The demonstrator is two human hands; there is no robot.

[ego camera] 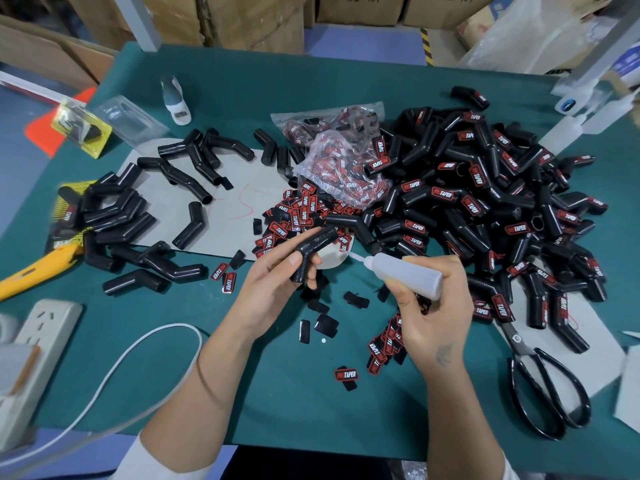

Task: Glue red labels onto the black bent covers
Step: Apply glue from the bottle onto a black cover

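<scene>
The left hand (pixel 277 285) grips a bare black bent cover (pixel 313 249) near the bench's middle, face up for gluing. The right hand (pixel 431 306) pinches the glue bottle (pixel 407 271), nozzle aimed at it; loose red labels (pixel 294 216) lie just beyond for easy picking.

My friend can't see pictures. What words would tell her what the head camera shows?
A person's left hand holds a black bent cover while the right hand grips a glue bottle, nozzle aimed toward it, above a green table. Plain covers lie left, labelled ones are heaped right, red labels are scattered between, and scissors lie far right.
</scene>
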